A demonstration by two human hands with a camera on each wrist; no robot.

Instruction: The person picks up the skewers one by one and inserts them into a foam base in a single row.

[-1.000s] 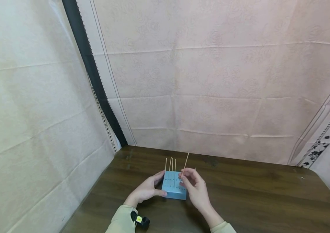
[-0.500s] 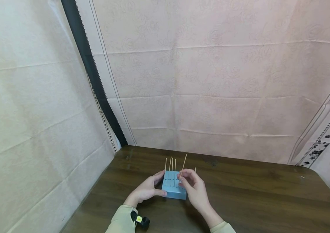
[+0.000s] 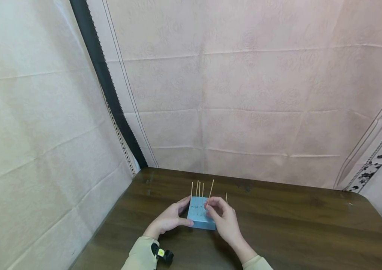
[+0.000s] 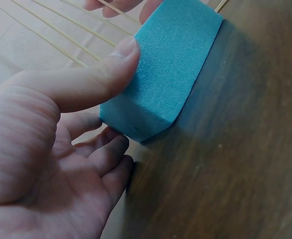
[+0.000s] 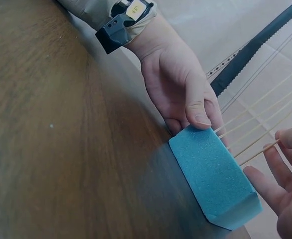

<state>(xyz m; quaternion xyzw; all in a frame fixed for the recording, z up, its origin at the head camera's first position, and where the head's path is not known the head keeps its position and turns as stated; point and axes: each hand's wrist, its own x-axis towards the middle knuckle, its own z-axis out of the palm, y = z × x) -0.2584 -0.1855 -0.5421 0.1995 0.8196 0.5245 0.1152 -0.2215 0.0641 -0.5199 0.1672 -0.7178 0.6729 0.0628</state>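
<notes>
A light blue foam-like block (image 3: 201,223) with small marks on its top sits on the table. Several thin wooden sticks (image 3: 197,188) stand upright from it. My left hand (image 3: 168,221) grips the block's left side; in the left wrist view its thumb (image 4: 101,74) presses the near face and the fingers curl against the side. My right hand (image 3: 226,221) pinches another thin wooden stick (image 3: 211,187) between thumb and fingers over the block's right part. That stick leans slightly right, and its lower end is near the block's top, partly hidden by the fingers.
Under everything lies a dark brown wooden table (image 3: 295,225). The tip of one more stick (image 3: 226,197) shows behind my right hand. Pale cloth (image 3: 244,93) hangs behind the table and on both sides. A black wrist camera (image 3: 167,256) is strapped to my left wrist.
My right hand has shifted slightly left with the pinched stick. The stick's top has moved left and a little lower. The left hand and the block stay in place.
</notes>
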